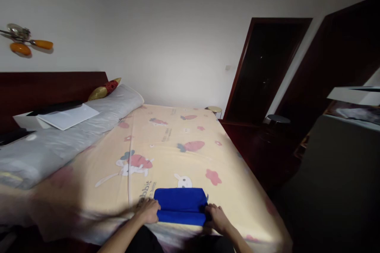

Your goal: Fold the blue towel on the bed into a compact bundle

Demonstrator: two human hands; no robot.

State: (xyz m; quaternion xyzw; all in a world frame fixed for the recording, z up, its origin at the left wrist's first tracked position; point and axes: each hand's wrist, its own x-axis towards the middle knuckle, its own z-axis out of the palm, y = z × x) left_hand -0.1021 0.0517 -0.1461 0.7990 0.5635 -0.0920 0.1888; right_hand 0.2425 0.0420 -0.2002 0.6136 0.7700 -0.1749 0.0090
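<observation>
A folded piece of blue cloth (180,199) lies at the near edge of the bed, with a crease running across its width and its near part folded over. My left hand (150,210) is closed on its left end, thumb and fingers at the fold. At the opposite end my right hand (218,217) grips the right side, its fingers partly in shadow. What kind of cloth item it is cannot be made out. Beneath it spreads a pale yellow bedsheet (169,158) printed with rabbits and carrots.
Along the headboard (53,85) lies a long grey pillow or bolster (118,104), with a white flat box lid (69,116) on it and a red-gold cushion (105,89) behind. Stools (278,118) stand beyond the bed's right side. A dark cabinet (335,166) is at right.
</observation>
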